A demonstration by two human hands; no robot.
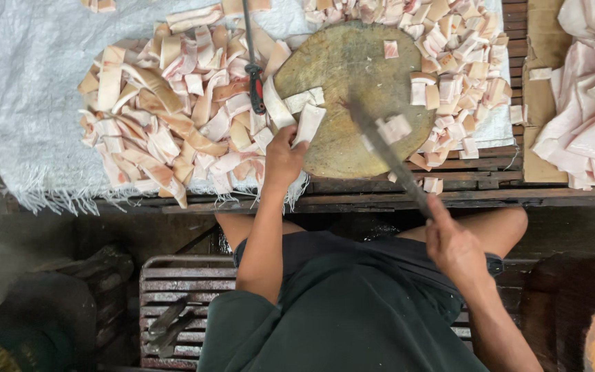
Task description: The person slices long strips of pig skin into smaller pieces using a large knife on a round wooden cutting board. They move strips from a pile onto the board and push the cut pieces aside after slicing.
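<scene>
My left hand [282, 160] grips a long pale strip of pork fat [309, 122] lying on the round wooden chopping block [342, 65]. A shorter cut strip [303, 100] lies just above it. My right hand [453, 245] holds the handle of a large cleaver [388, 153], whose blurred blade is raised over the block's right half. A few cut chunks [394, 128] sit near the blade, and one small cube [391, 49] rests higher on the block.
A heap of long fat strips [166, 117] lies left of the block on a white woven sheet [29, 76]. Several cut cubes [459, 69] pile up at right. A red-handled sharpening steel [254, 79] lies between them. Large pale slabs [593, 103] fill the far right.
</scene>
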